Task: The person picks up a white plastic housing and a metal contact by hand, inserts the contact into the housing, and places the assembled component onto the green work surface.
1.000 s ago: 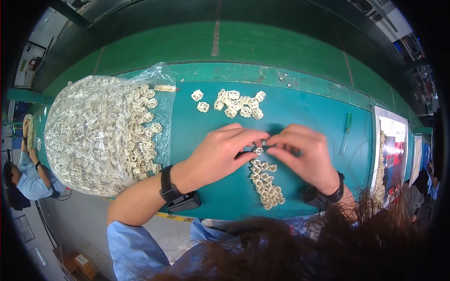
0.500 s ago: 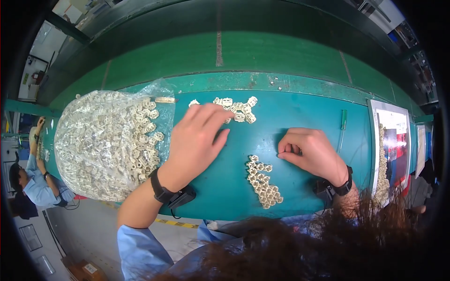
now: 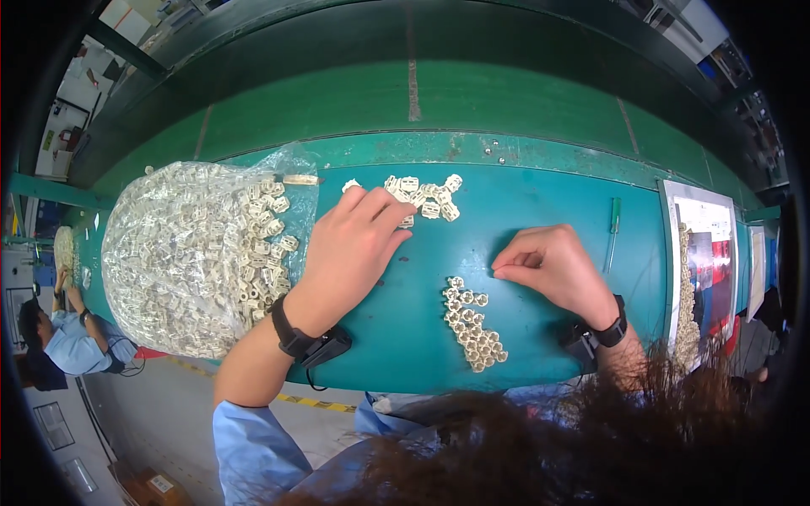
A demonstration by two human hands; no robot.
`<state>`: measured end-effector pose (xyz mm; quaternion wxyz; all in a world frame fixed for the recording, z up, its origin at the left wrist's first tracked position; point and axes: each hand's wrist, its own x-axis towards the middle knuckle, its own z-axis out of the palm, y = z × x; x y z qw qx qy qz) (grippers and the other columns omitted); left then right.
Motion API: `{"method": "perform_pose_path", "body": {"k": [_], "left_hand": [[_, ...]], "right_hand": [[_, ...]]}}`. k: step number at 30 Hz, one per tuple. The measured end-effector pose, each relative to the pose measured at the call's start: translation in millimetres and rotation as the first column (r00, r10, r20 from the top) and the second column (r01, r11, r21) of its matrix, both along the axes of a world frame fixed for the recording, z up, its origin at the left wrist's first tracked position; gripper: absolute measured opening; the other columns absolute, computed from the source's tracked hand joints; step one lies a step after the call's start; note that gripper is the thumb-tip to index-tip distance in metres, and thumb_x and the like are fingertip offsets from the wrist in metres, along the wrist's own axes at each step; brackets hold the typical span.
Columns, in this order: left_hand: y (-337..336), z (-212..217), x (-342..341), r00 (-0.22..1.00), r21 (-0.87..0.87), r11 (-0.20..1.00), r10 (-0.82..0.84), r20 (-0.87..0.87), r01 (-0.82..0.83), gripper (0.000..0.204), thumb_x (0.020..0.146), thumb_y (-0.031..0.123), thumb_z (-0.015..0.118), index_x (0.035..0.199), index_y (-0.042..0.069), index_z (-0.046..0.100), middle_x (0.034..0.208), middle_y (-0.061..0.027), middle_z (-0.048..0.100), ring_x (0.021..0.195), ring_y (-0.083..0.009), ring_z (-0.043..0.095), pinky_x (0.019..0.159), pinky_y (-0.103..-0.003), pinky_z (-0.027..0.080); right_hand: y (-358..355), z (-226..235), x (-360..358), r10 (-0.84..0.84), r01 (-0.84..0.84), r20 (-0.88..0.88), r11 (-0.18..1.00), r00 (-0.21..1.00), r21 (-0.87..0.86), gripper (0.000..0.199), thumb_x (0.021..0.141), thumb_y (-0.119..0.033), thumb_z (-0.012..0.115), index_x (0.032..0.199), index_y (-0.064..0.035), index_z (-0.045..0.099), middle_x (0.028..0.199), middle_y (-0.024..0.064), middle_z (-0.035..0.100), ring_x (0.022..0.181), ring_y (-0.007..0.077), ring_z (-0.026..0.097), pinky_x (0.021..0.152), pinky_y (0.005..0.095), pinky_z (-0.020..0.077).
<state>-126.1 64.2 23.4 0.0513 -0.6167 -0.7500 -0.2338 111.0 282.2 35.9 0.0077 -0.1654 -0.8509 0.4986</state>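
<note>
My left hand (image 3: 354,244) reaches over the near edge of a loose group of small cream plastic parts (image 3: 431,208). Its fingers are bent downward and the thumb stands apart from the index finger, with one part close by the fingertips. My right hand (image 3: 557,268) hovers over the green mat on the right, thumb and index finger pinched together. Whatever lies in that pinch, if anything, is too small or hidden to make out. Between my hands and nearer to me, several cream ring-shaped parts (image 3: 483,344) stand packed side by side, hollow ends up.
A clear plastic bag (image 3: 181,253) full of cream parts lies at left, its contents spilling from the open side. A green-handled screwdriver (image 3: 615,216) rests at right, beside a white-framed board (image 3: 672,278). At far left another person (image 3: 74,337) works with parts.
My right hand has shifted slightly left, its fingertips still pinched. My left hand stays by the loose parts, thumb and index finger a little closer together. The other person's hands have moved.
</note>
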Motion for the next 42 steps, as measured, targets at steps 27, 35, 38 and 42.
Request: {"method": "perform_pose_path", "body": {"k": [27,35,38,42], "left_hand": [[2,-11,23,0.763,0.045,0.964,-0.235,0.602,0.262,0.024,0.094,-0.004,0.084,0.116,0.007,0.081,0.116,-0.0050,0.075,0.094,-0.0166,0.079,0.077,-0.029,0.067],[4,-10,24,0.771,0.110,0.954,-0.291,0.567,0.279,0.029,0.092,-0.003,0.085,0.119,0.007,0.082,0.114,-0.0044,0.073,0.097,-0.0178,0.077,0.082,-0.030,0.066],[4,-9,20,0.859,0.096,0.955,-0.295,0.418,0.280,0.025,0.092,-0.003,0.086,0.115,0.007,0.081,0.115,-0.0055,0.073,0.095,-0.0198,0.076,0.084,-0.032,0.065],[4,-15,26,0.707,0.124,0.966,-0.250,0.662,0.226,0.023,0.092,-0.002,0.086,0.112,0.007,0.081,0.112,-0.0060,0.075,0.092,-0.0208,0.075,0.084,-0.034,0.064]], "right_hand": [[-15,-5,0,0.135,-0.071,-0.157,0.932,0.978,0.356,0.015,0.089,-0.003,0.089,0.103,-0.0034,0.083,0.089,0.0090,0.071,0.073,0.0241,0.070,0.066,0.0377,0.0568],[-14,-2,-1,0.098,-0.059,-0.150,0.967,0.984,0.246,0.014,0.091,-0.001,0.089,0.103,-0.0037,0.084,0.088,0.0079,0.070,0.072,0.0211,0.069,0.065,0.0364,0.0558],[-14,0,-2,0.062,-0.037,-0.127,0.980,0.990,0.195,0.014,0.091,-0.002,0.089,0.104,-0.0040,0.084,0.088,0.0069,0.070,0.072,0.0184,0.068,0.065,0.0356,0.0552],[-16,3,-3,0.046,-0.017,-0.147,0.981,0.988,0.192,0.015,0.090,-0.002,0.091,0.104,-0.0039,0.085,0.087,0.0060,0.070,0.072,0.0164,0.067,0.064,0.0332,0.0553]]}}
